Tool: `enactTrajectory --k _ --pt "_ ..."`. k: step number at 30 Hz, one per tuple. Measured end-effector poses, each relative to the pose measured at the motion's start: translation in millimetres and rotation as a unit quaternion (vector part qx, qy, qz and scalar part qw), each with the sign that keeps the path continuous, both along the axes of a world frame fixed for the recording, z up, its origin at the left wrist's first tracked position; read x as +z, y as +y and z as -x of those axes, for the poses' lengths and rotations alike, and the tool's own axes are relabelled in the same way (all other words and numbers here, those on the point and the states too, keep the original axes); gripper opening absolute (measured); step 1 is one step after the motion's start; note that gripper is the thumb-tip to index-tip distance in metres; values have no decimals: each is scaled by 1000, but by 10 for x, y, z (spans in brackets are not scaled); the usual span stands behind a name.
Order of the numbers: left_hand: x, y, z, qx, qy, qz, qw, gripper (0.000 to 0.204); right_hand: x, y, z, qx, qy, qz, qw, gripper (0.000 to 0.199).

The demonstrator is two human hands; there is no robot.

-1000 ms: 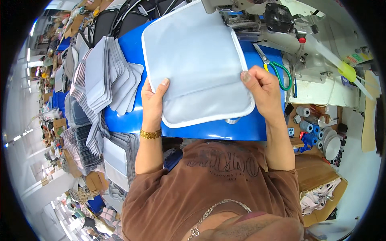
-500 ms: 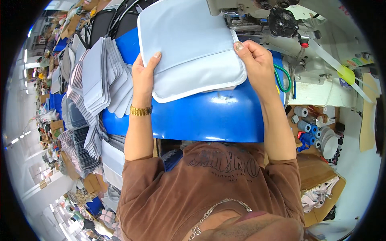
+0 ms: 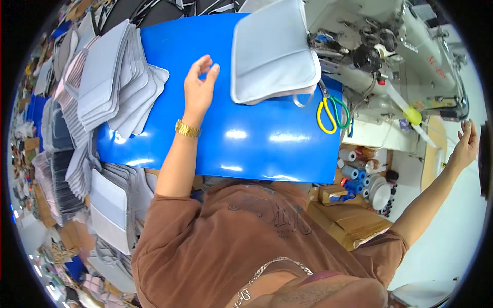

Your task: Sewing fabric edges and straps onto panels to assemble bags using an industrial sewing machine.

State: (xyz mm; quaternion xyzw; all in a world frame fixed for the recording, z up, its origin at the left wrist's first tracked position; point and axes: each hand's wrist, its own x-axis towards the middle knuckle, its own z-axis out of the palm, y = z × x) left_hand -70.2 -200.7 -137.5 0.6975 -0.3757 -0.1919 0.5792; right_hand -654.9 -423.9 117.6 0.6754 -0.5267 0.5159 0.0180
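A light grey fabric panel with pale bound edges and a pocket seam lies on the blue tabletop, against the sewing machine's presser area. To its left, my left hand hovers over the bare blue surface, empty, thumb apart from loosely bent fingers. My right hand is stretched far out to the right, past the machine, in front of the pale wall. Its fingers are apart and nothing shows in them. Scissors with one yellow and one green handle rest beside the panel's right corner.
Fanned stacks of grey panels occupy the table's left side, with more panels stacked lower down. Thread spools and a cardboard box stand below the machine at right. Black pieces with white edging lie at the back.
Both hands have let go of the grey panel, which now lies by the machine. My right hand has swung far right; my left has opened over the table. The scissors have come into fuller view.
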Motion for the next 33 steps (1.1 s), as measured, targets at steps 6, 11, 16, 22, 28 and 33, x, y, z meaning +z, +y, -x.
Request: enactTrajectory --k 6,11,16,22,28,33 --pt "85 482 428 -40 -184 28 982 30 296 -1430 1172 -88 56 -103 989 46" --pt "340 359 716 -105 -276 105 950 41 -123 -1720 1745 10 -198 -167 966 47" --pt "574 -263 1042 -115 -343 145 921 57 -266 -1662 1948 -83 386 34 918 43" --pt "433 -467 826 -150 -399 143 893 57 45 -1887 1930 84 -128 -238 959 47" --pt "138 -339 701 -135 -446 38 884 52 194 -1944 1730 123 -166 -391 897 49" --pt "69 -623 861 -107 -425 55 897 42 -556 -1553 1410 144 -287 -174 931 44"
